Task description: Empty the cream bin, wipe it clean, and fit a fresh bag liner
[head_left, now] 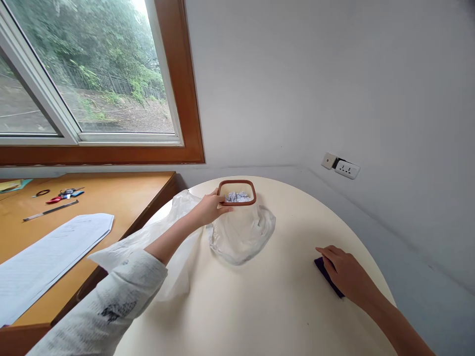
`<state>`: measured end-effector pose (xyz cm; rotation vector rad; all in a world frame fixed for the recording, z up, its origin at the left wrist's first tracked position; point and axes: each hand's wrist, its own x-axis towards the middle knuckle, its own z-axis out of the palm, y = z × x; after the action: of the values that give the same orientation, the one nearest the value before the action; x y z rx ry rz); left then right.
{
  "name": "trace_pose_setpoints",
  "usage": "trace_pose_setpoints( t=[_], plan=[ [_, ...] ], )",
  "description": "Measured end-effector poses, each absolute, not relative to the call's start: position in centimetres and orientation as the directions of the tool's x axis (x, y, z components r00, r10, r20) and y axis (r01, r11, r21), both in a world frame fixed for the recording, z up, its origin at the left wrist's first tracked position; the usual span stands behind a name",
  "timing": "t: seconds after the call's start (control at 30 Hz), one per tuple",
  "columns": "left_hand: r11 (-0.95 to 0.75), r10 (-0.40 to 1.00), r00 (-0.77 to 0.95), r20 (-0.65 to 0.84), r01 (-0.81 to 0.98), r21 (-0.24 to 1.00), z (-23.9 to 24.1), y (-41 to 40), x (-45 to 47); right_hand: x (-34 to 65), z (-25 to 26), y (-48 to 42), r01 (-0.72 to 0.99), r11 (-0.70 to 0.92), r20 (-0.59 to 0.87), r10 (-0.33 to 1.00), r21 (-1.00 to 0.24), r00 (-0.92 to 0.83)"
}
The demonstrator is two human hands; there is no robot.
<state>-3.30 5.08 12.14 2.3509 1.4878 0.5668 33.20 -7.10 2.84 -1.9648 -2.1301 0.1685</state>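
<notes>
Papers (pixel 55 257) are lying on a wooden surface (pixel 122 193). Translucent plastic (pixel 245 242) is spreading over the round surface (pixel 260 311), around a brown-rimmed container (pixel 241 203) that is standing near its far edge, holding crumpled paper (pixel 238 197). The left hand (pixel 208 208) is clamping its fingers on the container's left rim. The right hand (pixel 345 274) is resting over a dark cloth (pixel 328 278); whether its fingers are gripping, I cannot tell.

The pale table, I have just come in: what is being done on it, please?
A person's left hand holds a small brown-rimmed bin by its rim, with crumpled whitish material inside. The right hand rests on a dark cloth on the pale table. A thin plastic bag lies left of the bin.
</notes>
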Motion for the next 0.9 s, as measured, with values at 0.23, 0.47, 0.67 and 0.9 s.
trace_pose_setpoints(
  t=[0.23,0.47,0.67,0.9],
  plan=[
    [-0.433,0.901,0.407,0.15,0.819,0.377,11.9,6.9,-3.6,35.8,-1.4,-7.9,0.979,0.095,0.149,0.986,-0.182,-0.069],
    [-0.454,0.891,0.429,0.149,0.852,0.261,11.9,8.4,-4.1,36.2,-4.1,-8.6,0.976,0.075,0.211,0.977,-0.205,-0.031],
    [-0.47,0.882,0.447,0.151,0.86,0.199,12.0,8.4,-4.6,35.4,-4.9,-9.0,0.96,0.015,0.282,0.957,-0.279,0.067],
    [-0.419,0.907,0.401,0.128,0.885,0.201,12.4,8.4,-6.0,33.7,-3.3,-9.4,0.976,0.088,0.195,0.98,-0.198,-0.048]
  ],
)
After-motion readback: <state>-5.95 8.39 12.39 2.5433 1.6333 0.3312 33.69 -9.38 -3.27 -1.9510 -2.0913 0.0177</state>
